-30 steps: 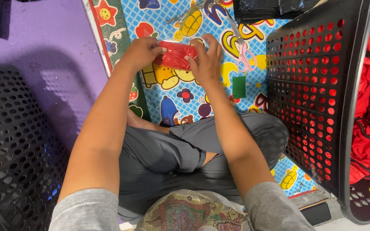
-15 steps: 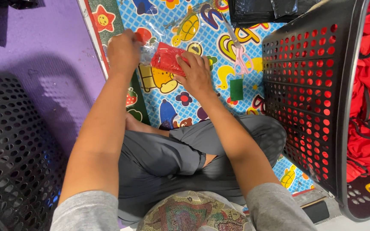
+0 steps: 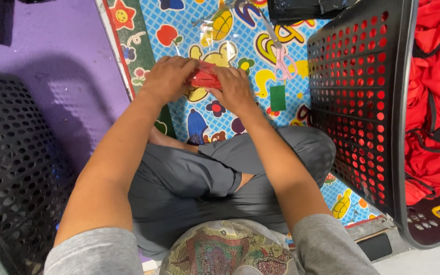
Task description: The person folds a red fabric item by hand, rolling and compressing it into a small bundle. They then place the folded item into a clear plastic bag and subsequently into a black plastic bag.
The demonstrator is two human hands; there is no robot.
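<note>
The person sat cross-legged on the colourful cartoon-print play mat (image 3: pixel 240 40), and the small red folded cloth piece (image 3: pixel 203 79) was held low over the mat, directly between both hands. The left hand (image 3: pixel 168 77) and the right hand (image 3: pixel 234 89) were both closed on it, one grip at each end. Its long axis ran left to right, and neither hand was nearer than the other.

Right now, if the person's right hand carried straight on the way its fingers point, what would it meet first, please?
The right hand points up-left onto the red packet it already grips; just beyond lies the left hand, probably next.
</note>
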